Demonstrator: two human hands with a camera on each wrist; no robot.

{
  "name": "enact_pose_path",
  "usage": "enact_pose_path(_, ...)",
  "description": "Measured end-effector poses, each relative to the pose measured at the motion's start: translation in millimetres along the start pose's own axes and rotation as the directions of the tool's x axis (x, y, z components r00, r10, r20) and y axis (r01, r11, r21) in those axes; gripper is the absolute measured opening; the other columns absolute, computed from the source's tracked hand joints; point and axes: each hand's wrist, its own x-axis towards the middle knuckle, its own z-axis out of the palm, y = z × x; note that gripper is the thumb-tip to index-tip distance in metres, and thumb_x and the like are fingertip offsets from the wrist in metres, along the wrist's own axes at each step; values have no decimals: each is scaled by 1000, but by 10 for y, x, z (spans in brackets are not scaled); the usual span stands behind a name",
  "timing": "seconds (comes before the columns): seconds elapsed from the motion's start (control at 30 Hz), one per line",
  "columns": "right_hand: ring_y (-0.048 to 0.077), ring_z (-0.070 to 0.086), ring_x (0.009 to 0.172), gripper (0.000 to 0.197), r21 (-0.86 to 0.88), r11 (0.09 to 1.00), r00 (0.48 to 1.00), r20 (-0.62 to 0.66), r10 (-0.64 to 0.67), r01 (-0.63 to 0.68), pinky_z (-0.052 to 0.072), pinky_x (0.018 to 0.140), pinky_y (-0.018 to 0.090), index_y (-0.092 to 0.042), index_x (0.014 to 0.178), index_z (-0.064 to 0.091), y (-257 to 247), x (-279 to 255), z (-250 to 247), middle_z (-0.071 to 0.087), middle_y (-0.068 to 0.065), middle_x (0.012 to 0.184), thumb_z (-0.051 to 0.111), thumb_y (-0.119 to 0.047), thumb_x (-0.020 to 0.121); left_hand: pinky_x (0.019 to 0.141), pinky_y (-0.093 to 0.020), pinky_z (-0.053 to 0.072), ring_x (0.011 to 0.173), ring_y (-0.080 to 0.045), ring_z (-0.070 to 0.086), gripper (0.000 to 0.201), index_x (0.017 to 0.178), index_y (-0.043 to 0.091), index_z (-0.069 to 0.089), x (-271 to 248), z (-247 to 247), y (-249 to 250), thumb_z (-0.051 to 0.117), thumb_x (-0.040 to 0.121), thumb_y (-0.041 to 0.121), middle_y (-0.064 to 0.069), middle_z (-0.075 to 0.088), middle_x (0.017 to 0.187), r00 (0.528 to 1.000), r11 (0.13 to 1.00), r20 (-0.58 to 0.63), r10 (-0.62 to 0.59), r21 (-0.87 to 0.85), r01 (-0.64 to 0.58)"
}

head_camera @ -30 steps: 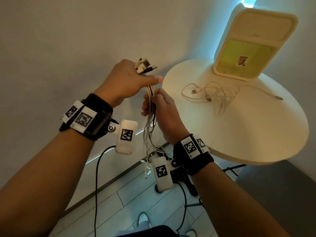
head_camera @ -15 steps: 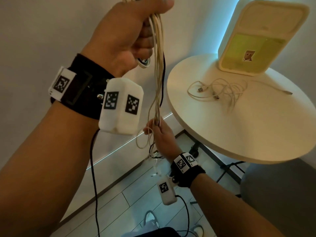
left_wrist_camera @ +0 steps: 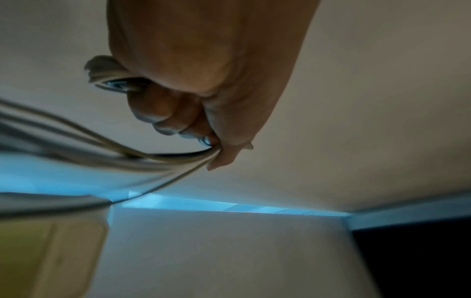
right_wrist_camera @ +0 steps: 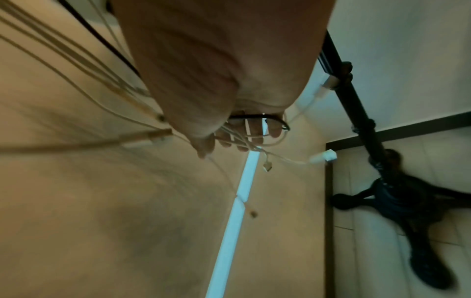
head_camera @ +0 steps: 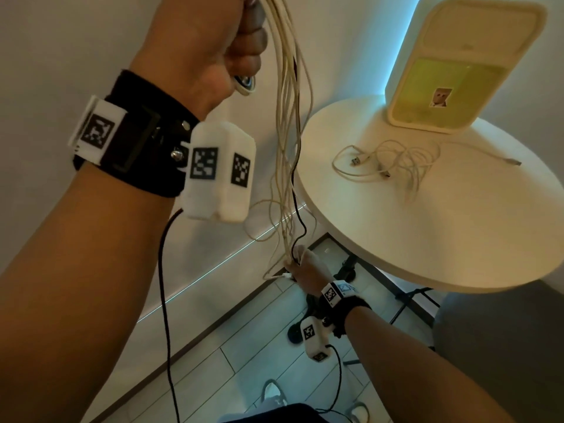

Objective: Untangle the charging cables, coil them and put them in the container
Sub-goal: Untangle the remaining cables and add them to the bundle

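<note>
The left hand (head_camera: 213, 47), raised high, has its grip curled round the top of a cable bundle (head_camera: 287, 141); the right hand (head_camera: 306, 268), low beside the worktop (head_camera: 457, 239), pinches what seem the bundle's lower ends. More tangled cables (head_camera: 393, 163) lie on the worktop before the container (head_camera: 464, 62).

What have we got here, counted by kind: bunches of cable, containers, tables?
Cable bunches: 2, the held bundle stretched between the left hand and the right hand, and the loose tangle
Containers: 1, the container
Tables: 1, the round table
Total: 4
Single strands are too tangled to count.
</note>
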Motion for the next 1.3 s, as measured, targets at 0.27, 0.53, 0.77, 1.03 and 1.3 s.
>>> enact_pose_path(0.27,25,48,137,95,37,999,998,-45,-35,37,44,113,38,-18,159,33,-149,-267,-322,47,10,149,86,-30,82,44,-27,16,47,-14,12,53,61,28,37,-92,53,-297,74,98,23,8,24,49,981,989,-158,-112,80,126)
enact_pose_path(0.53,9,56,47,45,-122,973,955,202,218,-196,51,48,24,-11,80,63,-153,-410,-539,63,1,61,70,-53,94,42,-23,15,41,-12,15,49,67,27,38,-34,49,-477,76,97,21,9,25,47,968,987,-200,-150,19,157)
enact_pose_path(0.77,8,67,68,37,219,934,960,-55,-276,281,53,58,18,-29,130,64,-805,-394,-570,71,0,90,70,-45,97,41,-24,15,42,-12,15,49,66,27,37,-23,97,-603,74,98,20,8,25,48,971,982,-148,-186,-43,182)
enact_pose_path(1.03,9,66,60,24,-67,975,971,-101,-217,211,59,61,30,-12,89,79,-199,-128,-191,75,3,76,68,-31,100,43,-26,17,46,-14,13,50,65,28,37,109,-28,-326,73,99,21,8,25,50,983,997,-170,-72,-41,66)
enact_pose_path(1.3,6,53,62,26,-384,923,998,57,-1,22,49,58,25,-20,106,68,-104,61,-218,68,0,86,83,-30,88,44,-27,15,47,-15,13,50,66,29,36,183,-181,-447,76,96,23,7,25,51,967,993,-231,-104,33,115)
